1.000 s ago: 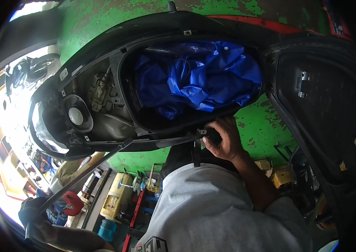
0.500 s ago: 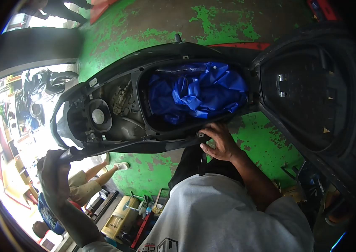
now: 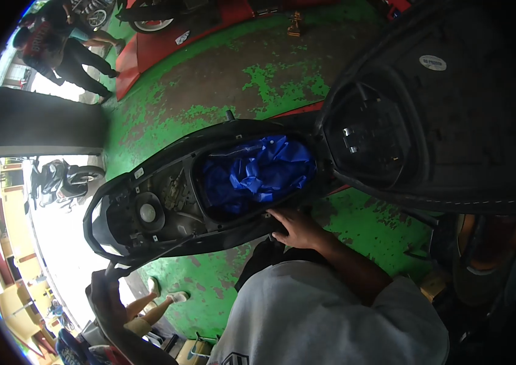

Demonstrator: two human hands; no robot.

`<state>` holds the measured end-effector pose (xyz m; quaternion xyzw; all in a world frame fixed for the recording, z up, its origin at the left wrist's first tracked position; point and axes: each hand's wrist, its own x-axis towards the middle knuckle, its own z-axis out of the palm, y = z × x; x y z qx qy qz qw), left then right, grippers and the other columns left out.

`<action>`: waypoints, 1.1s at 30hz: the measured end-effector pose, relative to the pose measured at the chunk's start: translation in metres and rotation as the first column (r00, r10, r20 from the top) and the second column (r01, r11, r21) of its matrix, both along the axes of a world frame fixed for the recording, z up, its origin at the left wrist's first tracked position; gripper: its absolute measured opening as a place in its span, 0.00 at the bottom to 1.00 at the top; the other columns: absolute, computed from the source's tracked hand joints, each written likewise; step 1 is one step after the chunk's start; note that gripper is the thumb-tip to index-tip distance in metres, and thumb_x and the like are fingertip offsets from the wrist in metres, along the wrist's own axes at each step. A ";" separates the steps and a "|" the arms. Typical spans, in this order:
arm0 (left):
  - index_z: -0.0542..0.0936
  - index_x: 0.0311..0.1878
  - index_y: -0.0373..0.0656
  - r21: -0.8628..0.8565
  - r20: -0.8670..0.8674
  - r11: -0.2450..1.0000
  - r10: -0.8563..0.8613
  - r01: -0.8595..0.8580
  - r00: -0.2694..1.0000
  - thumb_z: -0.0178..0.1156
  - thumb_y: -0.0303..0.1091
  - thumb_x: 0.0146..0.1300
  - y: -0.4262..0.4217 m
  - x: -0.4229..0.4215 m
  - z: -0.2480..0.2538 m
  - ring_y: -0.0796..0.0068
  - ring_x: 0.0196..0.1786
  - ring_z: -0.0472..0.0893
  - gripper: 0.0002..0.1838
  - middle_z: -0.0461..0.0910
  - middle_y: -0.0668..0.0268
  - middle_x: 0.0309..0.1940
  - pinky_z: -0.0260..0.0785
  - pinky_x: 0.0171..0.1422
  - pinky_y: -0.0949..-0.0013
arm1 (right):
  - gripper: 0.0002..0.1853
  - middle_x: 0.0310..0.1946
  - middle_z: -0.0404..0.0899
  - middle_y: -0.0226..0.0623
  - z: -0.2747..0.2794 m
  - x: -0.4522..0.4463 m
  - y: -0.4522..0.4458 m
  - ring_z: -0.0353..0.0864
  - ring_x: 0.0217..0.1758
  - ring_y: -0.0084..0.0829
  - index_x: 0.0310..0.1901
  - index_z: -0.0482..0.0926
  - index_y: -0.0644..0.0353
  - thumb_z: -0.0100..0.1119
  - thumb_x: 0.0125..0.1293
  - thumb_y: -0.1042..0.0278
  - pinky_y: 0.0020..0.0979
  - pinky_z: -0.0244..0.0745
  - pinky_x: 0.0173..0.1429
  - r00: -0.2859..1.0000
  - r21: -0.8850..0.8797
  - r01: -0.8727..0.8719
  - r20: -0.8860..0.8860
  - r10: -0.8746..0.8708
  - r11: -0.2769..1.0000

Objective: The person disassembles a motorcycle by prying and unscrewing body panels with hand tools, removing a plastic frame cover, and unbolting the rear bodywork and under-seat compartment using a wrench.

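Note:
My left hand (image 3: 107, 291) is closed around the front end of a long thin black trim strip (image 3: 167, 250), which runs along the near side of the scooter. My right hand (image 3: 299, 230) grips the near black edge beside the storage compartment, index finger on top and thumb lower; the exact contact is partly hidden. Crumpled blue cloth (image 3: 264, 169) lies in the compartment. Left of it, the uncovered scooter body (image 3: 118, 210) shows a round cap (image 3: 148, 212) and metal parts (image 3: 176, 193). The raised seat (image 3: 453, 128) shows its underside at the right.
The green floor (image 3: 179, 121) has worn patches. Another scooter (image 3: 63, 181) stands outside at the left. A person (image 3: 57, 48) stands at the upper left; another person's legs (image 3: 160, 304) show at the lower left. A red platform (image 3: 209, 21) lies at the far side.
The view has shifted, showing more floor and the seat. My left hand has come up and closer to the scooter's front, bringing the strip nearer its side. My right hand stays at the compartment's edge.

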<state>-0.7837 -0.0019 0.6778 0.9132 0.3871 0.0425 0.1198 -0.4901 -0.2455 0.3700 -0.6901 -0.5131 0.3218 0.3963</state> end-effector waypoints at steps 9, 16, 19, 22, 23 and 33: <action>0.74 0.50 0.38 -0.253 0.722 0.853 0.481 -0.457 0.498 0.47 0.50 0.79 0.007 -0.096 -0.157 0.83 0.29 0.70 0.21 0.75 0.65 0.33 0.61 0.31 0.79 | 0.15 0.42 0.87 0.41 0.040 0.093 0.063 0.87 0.47 0.41 0.53 0.80 0.60 0.64 0.68 0.66 0.38 0.80 0.51 0.933 -0.029 0.361 0.016 -0.361 0.932; 0.69 0.37 0.44 -0.042 0.701 0.872 0.374 -0.487 0.608 0.37 0.49 0.83 0.029 -0.019 -0.236 0.78 0.28 0.64 0.22 0.66 0.69 0.28 0.63 0.37 0.73 | 0.24 0.54 0.82 0.44 -0.045 0.187 0.164 0.81 0.59 0.45 0.60 0.77 0.57 0.70 0.63 0.64 0.44 0.78 0.59 0.899 -0.113 0.396 0.251 -0.359 0.911; 0.72 0.45 0.35 -0.478 0.727 0.724 0.644 -0.498 0.239 0.62 0.23 0.63 0.034 -0.047 -0.272 0.59 0.36 0.75 0.10 0.69 0.59 0.32 0.68 0.41 0.58 | 0.49 0.68 0.70 0.44 -0.085 0.216 0.195 0.72 0.70 0.49 0.75 0.63 0.45 0.79 0.51 0.56 0.45 0.70 0.72 0.941 -0.542 0.073 0.316 0.123 0.837; 0.70 0.41 0.38 -0.389 0.729 0.715 0.624 -0.581 0.280 0.48 0.36 0.74 0.029 -0.001 -0.257 0.69 0.31 0.70 0.10 0.67 0.64 0.27 0.65 0.40 0.65 | 0.51 0.72 0.66 0.44 -0.080 0.217 0.216 0.66 0.75 0.48 0.76 0.61 0.43 0.78 0.49 0.54 0.45 0.68 0.74 0.865 -0.652 -0.066 0.340 0.369 0.755; 0.68 0.36 0.42 -0.343 0.731 0.701 0.617 -0.625 0.292 0.35 0.48 0.84 0.029 0.012 -0.251 0.78 0.26 0.65 0.23 0.66 0.68 0.23 0.63 0.39 0.73 | 0.51 0.72 0.66 0.44 -0.081 0.218 0.216 0.66 0.75 0.48 0.76 0.61 0.43 0.78 0.49 0.54 0.45 0.68 0.74 0.868 -0.660 -0.078 0.324 0.377 0.747; 0.70 0.38 0.37 0.205 0.433 0.867 0.335 -0.454 0.837 0.34 0.35 0.84 0.038 -0.002 -0.250 0.69 0.27 0.67 0.19 0.66 0.65 0.24 0.66 0.44 0.61 | 0.38 0.64 0.75 0.33 -0.099 0.216 0.206 0.74 0.68 0.43 0.66 0.74 0.46 0.73 0.48 0.69 0.43 0.74 0.69 0.941 -0.238 -0.075 0.303 0.147 0.968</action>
